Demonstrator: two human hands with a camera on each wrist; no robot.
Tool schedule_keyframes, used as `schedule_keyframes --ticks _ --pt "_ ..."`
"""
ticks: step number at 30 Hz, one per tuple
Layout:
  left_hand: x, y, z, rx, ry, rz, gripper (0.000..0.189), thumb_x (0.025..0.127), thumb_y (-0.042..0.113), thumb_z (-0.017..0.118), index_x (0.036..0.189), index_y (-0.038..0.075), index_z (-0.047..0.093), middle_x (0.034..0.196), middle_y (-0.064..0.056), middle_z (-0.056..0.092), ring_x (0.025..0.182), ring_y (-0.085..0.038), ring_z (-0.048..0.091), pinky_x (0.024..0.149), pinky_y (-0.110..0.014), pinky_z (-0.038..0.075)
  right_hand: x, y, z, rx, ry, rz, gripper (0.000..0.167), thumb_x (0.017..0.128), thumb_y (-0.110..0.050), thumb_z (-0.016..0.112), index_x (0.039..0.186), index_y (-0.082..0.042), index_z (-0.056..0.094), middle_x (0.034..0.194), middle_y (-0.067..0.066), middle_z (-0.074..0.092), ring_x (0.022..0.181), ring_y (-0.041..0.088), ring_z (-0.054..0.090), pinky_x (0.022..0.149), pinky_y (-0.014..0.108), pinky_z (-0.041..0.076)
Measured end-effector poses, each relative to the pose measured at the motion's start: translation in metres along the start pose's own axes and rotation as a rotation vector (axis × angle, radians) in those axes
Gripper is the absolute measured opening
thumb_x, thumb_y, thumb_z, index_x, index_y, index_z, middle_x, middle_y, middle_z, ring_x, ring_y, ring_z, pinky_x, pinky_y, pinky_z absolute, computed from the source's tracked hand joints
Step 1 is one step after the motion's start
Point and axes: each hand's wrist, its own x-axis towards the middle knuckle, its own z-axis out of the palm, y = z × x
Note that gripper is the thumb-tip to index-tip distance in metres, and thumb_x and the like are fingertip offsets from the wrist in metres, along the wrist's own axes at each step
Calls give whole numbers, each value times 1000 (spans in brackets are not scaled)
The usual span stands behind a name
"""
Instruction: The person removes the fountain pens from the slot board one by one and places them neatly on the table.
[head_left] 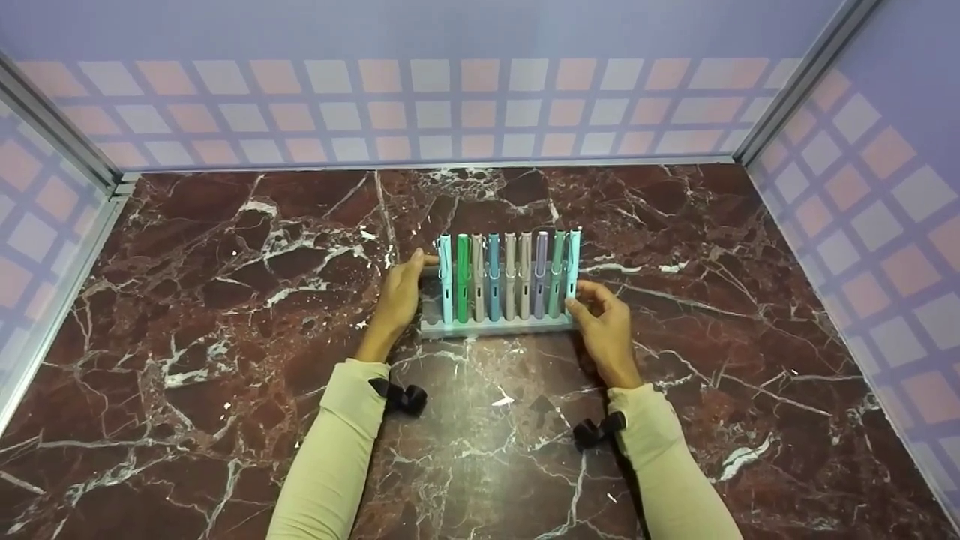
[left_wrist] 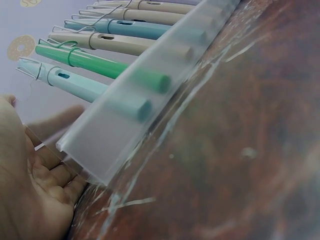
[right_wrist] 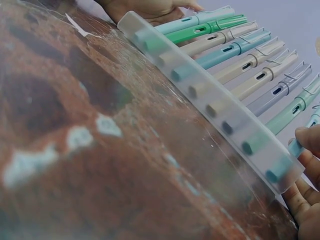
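Observation:
A frosted clear pen stand [head_left: 495, 328] holds several upright clip pens in a row. A light blue pen [head_left: 445, 279] stands at its left end, a green pen [head_left: 463, 279] beside it, and another light blue pen [head_left: 574, 264] at the right end. My left hand [head_left: 400, 294] is at the stand's left side, with fingers loosely bent; some show through the clear panel [left_wrist: 47, 127] in the left wrist view. My right hand [head_left: 606, 326] holds the right end, thumb in front against the last light blue pen and other fingers behind, partly hidden.
The stand rests on a dark red marbled tabletop [head_left: 225, 360]. A checked back wall [head_left: 435, 112] rises behind it, with side walls at left and right. Black straps [head_left: 405, 400] sit on both wrists over pale sleeves.

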Motion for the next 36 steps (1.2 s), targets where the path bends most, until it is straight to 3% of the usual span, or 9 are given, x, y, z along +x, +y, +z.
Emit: schedule_keyframes --ticks 4,12,19,27,32,36 --pt "0 0 0 -13 -5 -6 48 109 19 30 111 -11 67 96 -25 70 81 -19 64 77 -29 52 0 0 0 34 7 1 24 89 6 69 113 7 67 98 11 68 78 9 61 68 19 48" --pt "3 -1 1 0 -21 -3 49 110 20 29 112 -12 66 100 -27 70 85 -26 66 82 -34 54 1 0 -2 117 67 13 22 88 8 67 110 9 66 94 5 67 75 9 61 65 19 50" --pt "1 -1 0 23 7 15 47 109 17 31 110 -13 66 103 -26 70 94 -27 64 92 -38 51 3 -1 -3 154 120 20 20 89 8 67 108 7 65 95 4 67 78 9 65 67 20 53" --pt "-1 -5 -1 -2 3 -2 47 109 18 30 111 -13 66 99 -25 70 87 -28 65 85 -36 54 10 5 -19 148 124 11 19 90 8 67 108 9 64 95 5 67 78 9 66 72 21 56" --pt "1 -6 -1 25 3 30 47 109 15 30 111 -14 66 106 -27 70 101 -35 64 99 -46 48 10 9 -34 194 122 9 15 89 10 65 105 10 64 90 5 67 72 11 65 66 22 57" --pt "2 -4 -1 33 0 29 46 109 15 30 110 -13 67 107 -26 70 104 -37 64 101 -48 46 9 10 -41 218 115 29 12 88 11 66 99 8 62 86 1 66 67 10 65 61 22 56"
